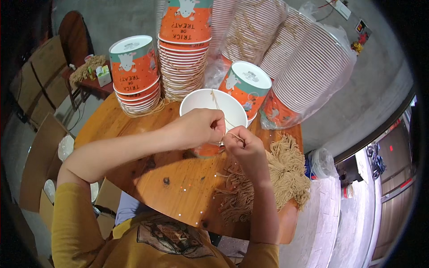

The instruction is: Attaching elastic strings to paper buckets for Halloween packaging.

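Note:
A paper bucket (190, 105), white inside and orange outside, stands mouth up in the middle of the wooden table. In front of its rim my left hand (206, 126) and my right hand (243, 142) are close together, both closed in a pinch. A thin tan cord (216, 101) runs from the bucket's far rim down across its opening to my fingers. Part of the cord loops over my right fingers. Below my right forearm lies a big bundle of tan cords (288, 172). My fingertips partly hide where the cord passes through them.
Stacked orange buckets (134, 71) stand upside down at the left back, beside a taller stack (183, 67) with cords hanging on it. Another inverted bucket (248, 85) is right behind. Plastic-wrapped bucket stacks (313, 67) lean against the wall. An open cardboard box (44, 156) sits at lower left.

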The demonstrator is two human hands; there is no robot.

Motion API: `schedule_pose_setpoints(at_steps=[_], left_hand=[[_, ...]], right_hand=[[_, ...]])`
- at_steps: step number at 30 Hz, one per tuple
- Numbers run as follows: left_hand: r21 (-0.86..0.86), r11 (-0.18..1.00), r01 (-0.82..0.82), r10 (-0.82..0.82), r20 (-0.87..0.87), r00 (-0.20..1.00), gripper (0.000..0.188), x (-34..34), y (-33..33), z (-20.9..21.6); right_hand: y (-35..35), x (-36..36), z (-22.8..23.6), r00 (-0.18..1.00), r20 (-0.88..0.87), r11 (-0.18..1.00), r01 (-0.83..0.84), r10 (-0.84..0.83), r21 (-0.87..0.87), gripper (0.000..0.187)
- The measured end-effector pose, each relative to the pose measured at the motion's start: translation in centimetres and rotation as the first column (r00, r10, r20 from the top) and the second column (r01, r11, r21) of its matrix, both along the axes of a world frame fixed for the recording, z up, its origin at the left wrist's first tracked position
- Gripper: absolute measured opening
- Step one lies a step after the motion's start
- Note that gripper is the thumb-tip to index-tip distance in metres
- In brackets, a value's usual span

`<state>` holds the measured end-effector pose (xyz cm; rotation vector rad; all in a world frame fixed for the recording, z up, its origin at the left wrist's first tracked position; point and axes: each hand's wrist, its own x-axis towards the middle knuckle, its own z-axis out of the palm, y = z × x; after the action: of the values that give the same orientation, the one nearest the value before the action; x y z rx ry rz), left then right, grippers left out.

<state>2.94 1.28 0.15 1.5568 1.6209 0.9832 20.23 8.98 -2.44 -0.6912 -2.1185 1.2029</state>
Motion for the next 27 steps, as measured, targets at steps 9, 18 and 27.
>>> schedule_pose_setpoints(at_steps=[9,18,27], left_hand=[[0.127,0.990,-0.069,0.053,0.120,0.991,0.013,0.6,-0.6,-1.3],[0.146,0.987,-0.066,0.041,0.174,0.984,0.021,0.1,-0.7,-2.1],[0.172,0.982,-0.079,0.035,0.250,0.968,0.024,-0.1,-1.6,-1.7]], right_hand=[[-0.1,-0.2,-0.2,0.999,-0.022,0.999,0.040,-0.040,0.032,0.011],[-0.1,-0.6,-0.4,0.993,0.005,0.957,0.112,-0.118,0.269,0.010],[-1.1,-1.1,-0.2,0.990,-0.001,0.809,0.118,-0.144,0.576,0.016]])
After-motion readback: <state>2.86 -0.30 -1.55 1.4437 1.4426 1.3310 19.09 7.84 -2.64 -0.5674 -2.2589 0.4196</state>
